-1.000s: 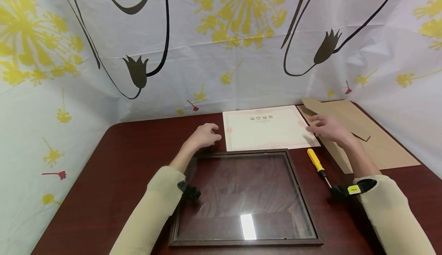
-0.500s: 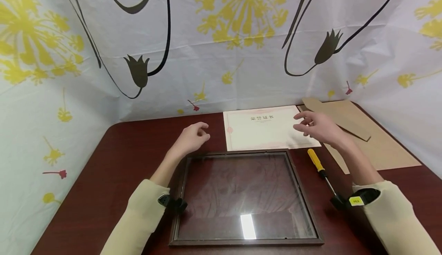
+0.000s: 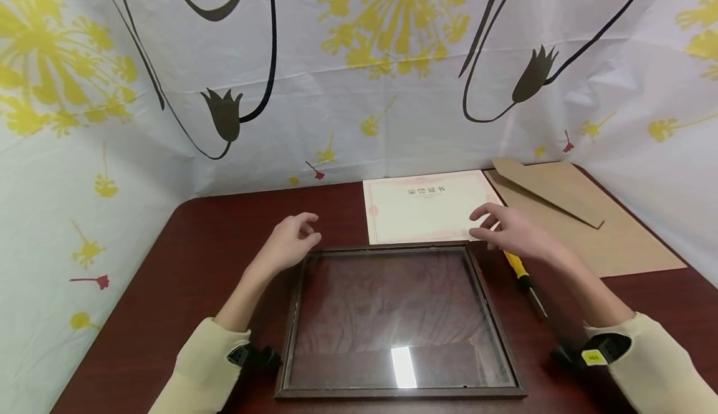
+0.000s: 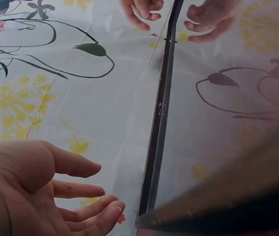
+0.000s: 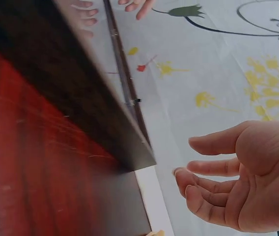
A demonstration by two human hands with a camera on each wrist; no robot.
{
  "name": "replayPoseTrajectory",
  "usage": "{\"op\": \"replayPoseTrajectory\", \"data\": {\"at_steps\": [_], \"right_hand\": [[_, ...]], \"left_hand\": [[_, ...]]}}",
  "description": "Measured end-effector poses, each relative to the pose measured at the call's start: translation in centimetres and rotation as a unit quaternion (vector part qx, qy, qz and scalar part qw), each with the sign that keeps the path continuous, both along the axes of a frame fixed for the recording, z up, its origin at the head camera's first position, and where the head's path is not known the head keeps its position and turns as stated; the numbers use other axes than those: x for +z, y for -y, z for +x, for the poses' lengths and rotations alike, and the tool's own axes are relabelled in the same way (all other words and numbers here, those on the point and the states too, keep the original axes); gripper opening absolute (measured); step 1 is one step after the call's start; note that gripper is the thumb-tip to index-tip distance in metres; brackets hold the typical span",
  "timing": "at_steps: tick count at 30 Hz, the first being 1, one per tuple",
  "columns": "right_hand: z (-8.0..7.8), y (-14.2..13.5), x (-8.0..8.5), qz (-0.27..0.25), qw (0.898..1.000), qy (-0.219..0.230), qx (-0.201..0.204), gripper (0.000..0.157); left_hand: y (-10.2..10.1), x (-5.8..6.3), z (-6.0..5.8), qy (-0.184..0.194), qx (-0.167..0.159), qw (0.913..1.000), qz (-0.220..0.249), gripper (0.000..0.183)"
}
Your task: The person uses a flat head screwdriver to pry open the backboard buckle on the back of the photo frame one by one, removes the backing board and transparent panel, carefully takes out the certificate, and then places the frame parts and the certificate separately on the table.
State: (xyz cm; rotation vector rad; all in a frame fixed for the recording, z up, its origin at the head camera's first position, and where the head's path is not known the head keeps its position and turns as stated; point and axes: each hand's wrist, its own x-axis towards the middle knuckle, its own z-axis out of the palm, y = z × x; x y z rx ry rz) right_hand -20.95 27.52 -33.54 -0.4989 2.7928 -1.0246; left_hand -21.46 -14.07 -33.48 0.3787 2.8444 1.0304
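A dark brown picture frame (image 3: 512, 364) with a clear pane (image 3: 387, 314) lies flat on the table, a bright light reflected in it. Just off its far left corner, my left hand (image 3: 285, 242) hovers with loosely bent fingers and holds nothing. My right hand (image 3: 513, 232) is likewise bare, held over the far right corner and covering part of a certificate (image 3: 421, 214). This cream sheet with a pink border lies behind the frame. In the wrist views the left hand (image 4: 46, 191) and the right hand (image 5: 242, 182) both have relaxed fingers, apart from the frame's edges.
A yellow-handled screwdriver (image 3: 517, 265) lies right of the frame, its handle end hidden by the right hand. A brown backing board (image 3: 634, 245) with a raised flap (image 3: 550, 192) lies at the back right. The patterned white curtain (image 3: 348, 121) closes off the table's (image 3: 185, 264) far side.
Both hands have drawn back from the certificate toward the picture frame, the left also moving left. The certificate and picture frame have stayed in place.
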Motion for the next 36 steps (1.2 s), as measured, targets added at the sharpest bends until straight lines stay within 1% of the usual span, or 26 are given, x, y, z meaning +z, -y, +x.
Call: {"op": "replayPoseTrajectory", "data": {"at_steps": [5, 11, 13, 16, 19, 22, 26, 29, 33, 36], "right_hand": [[0.8, 0.5, -0.5, -0.007, 0.999, 0.031, 0.003, 0.039], [1.4, 0.9, -1.0, 0.0, 0.998, 0.054, 0.021, 0.045], [1.4, 0.9, -1.2, 0.003, 0.998, 0.061, 0.021, 0.044], [1.3, 1.0, -1.4, 0.016, 0.998, 0.065, 0.024, 0.035], [1.1, 0.9, -1.6, 0.031, 0.996, 0.076, 0.032, 0.027], [1.0, 0.8, -1.7, 0.036, 0.995, 0.085, 0.042, 0.025], [0.8, 0.8, -1.9, 0.027, 0.995, 0.085, 0.05, 0.024], [0.7, 0.9, -2.0, 0.022, 0.995, 0.082, 0.059, 0.023], [0.5, 0.9, -2.2, 0.028, 0.994, 0.074, 0.069, 0.021], [0.5, 0.9, -2.2, 0.035, 0.994, 0.072, 0.07, 0.019]], "left_hand": [[1.1, -0.6, 1.0, 0.004, -0.004, 1.0, -0.005, 0.044], [2.1, -1.3, 2.0, 0.017, 0.0, 0.9996, -0.024, 0.048], [2.3, -1.5, 2.2, 0.024, 0.002, 0.9993, -0.03, 0.05], [2.6, -1.7, 2.5, 0.033, 0.001, 0.9988, -0.036, 0.051], [2.8, -2.1, 2.8, 0.053, 0.0, 0.9983, -0.026, 0.05], [3.0, -2.6, 3.0, 0.068, -0.009, 0.9975, -0.016, 0.049], [3.1, -3.3, 3.3, 0.059, -0.011, 0.9981, -0.014, 0.048], [3.2, -3.5, 3.6, 0.054, 0.001, 0.9985, -0.009, 0.048], [3.4, -3.5, 3.7, 0.081, 0.017, 0.9965, 0.013, 0.051], [3.4, -3.4, 3.8, 0.1, 0.023, 0.9938, 0.041, 0.054]]}}
